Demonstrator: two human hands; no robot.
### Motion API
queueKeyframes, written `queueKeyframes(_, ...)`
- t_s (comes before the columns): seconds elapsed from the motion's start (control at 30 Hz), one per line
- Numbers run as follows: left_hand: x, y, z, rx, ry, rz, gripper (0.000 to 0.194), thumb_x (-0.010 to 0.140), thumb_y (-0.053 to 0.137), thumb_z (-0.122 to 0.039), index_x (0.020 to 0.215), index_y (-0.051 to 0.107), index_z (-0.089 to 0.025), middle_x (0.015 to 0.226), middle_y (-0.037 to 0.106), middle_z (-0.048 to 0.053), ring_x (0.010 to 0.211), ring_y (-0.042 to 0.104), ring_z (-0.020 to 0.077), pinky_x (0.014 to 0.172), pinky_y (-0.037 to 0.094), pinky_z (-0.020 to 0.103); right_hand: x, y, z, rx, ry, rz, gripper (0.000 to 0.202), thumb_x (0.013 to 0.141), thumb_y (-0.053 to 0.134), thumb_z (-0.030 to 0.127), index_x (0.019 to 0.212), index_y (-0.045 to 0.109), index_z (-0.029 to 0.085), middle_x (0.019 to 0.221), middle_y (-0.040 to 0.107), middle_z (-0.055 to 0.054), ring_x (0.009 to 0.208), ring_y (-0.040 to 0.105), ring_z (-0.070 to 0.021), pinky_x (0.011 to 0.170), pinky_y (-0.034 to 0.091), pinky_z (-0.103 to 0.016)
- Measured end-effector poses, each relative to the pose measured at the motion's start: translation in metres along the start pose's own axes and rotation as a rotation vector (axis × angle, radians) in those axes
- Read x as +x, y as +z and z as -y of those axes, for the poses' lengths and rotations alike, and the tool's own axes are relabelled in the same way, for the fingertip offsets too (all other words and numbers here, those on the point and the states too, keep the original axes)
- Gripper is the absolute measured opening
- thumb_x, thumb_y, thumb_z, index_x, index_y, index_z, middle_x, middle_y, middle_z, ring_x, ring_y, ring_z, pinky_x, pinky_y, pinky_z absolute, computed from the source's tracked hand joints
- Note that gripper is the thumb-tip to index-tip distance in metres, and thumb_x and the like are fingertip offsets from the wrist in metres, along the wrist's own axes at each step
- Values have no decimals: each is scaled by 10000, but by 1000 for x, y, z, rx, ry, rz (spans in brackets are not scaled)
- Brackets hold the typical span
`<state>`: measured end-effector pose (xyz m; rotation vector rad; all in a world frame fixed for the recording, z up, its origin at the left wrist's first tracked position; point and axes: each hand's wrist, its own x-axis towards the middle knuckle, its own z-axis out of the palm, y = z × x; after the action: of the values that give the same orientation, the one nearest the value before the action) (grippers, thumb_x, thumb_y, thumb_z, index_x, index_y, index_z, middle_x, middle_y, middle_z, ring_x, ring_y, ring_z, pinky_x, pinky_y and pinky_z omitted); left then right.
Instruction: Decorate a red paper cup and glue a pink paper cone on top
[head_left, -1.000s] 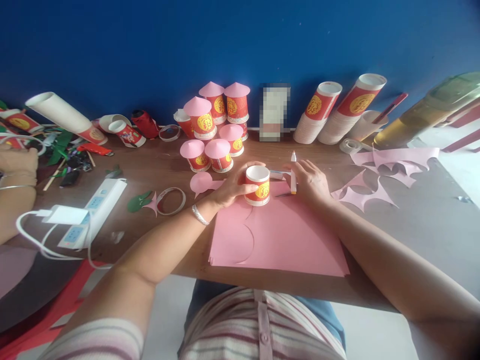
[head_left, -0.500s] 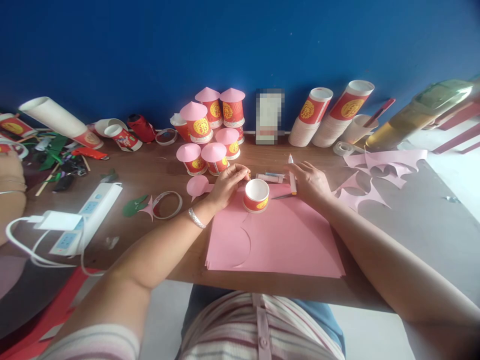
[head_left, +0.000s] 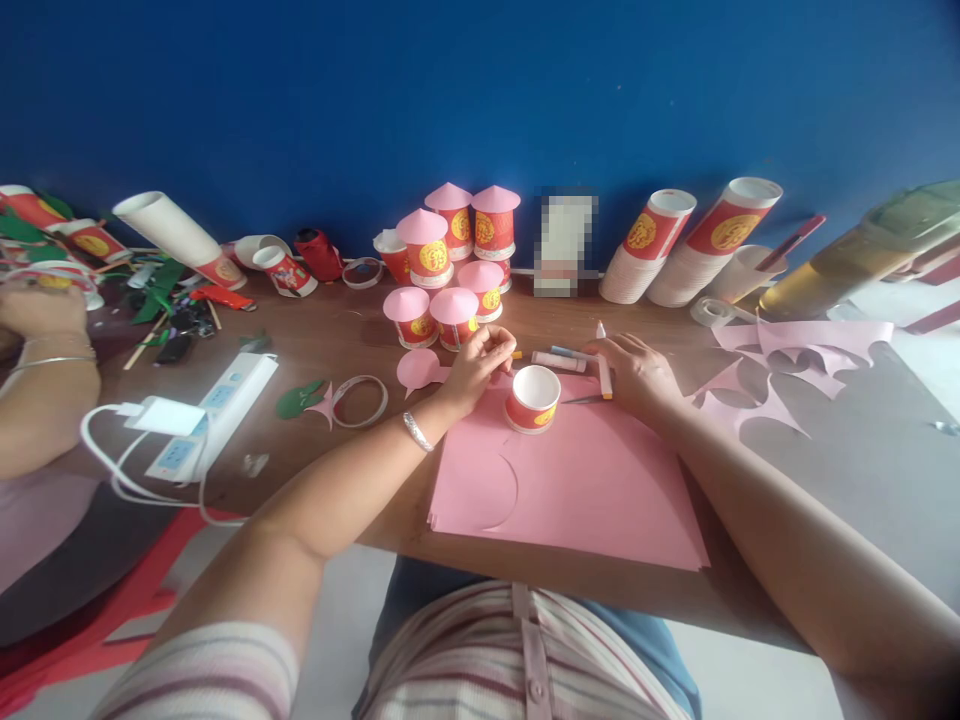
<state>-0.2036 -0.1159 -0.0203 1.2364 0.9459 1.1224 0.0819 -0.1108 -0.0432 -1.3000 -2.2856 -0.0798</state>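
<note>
A short red-and-white paper cup (head_left: 533, 400) stands with its white mouth upward on a stack of pink paper sheets (head_left: 585, 490). A thin curved line shows on the top sheet. Just left of the cup is my left hand (head_left: 484, 365), thumb and fingertips pinched together; what they hold, if anything, is too small to make out. My right hand (head_left: 637, 368) is closed against a slim white tube (head_left: 604, 372) with a pointed tip and an orange end. Between my hands, behind the cup, lies a pale pink stick (head_left: 559, 361). A thin dark blade-like piece lies near the tube.
Several red cups with pink cone roofs (head_left: 422, 228) stand behind my left hand. Stacked paper cups (head_left: 637, 260) lean at the wall. Pink scraps (head_left: 757, 395) lie right. Leftward are a cardboard ring (head_left: 360, 402), a power strip (head_left: 214, 415) and another person's arm (head_left: 56, 380).
The whole view has shifted, so the scene sits further right in the picture. Both hands keep nearly the same places beside the cup. More of the other person's arm shows at left.
</note>
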Motion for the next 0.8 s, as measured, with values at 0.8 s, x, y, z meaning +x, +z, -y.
queueKeyframes(0.8, 10, -12, 9, 777, 268, 16, 181, 919, 679, -287, 1089, 696, -228, 1130, 626, 68, 881, 601, 207, 861, 515, 374, 30, -11, 48, 295, -1, -138, 315, 1082, 523, 393, 1229, 768, 260, 1046, 748, -93, 943, 719, -244, 805, 604, -364)
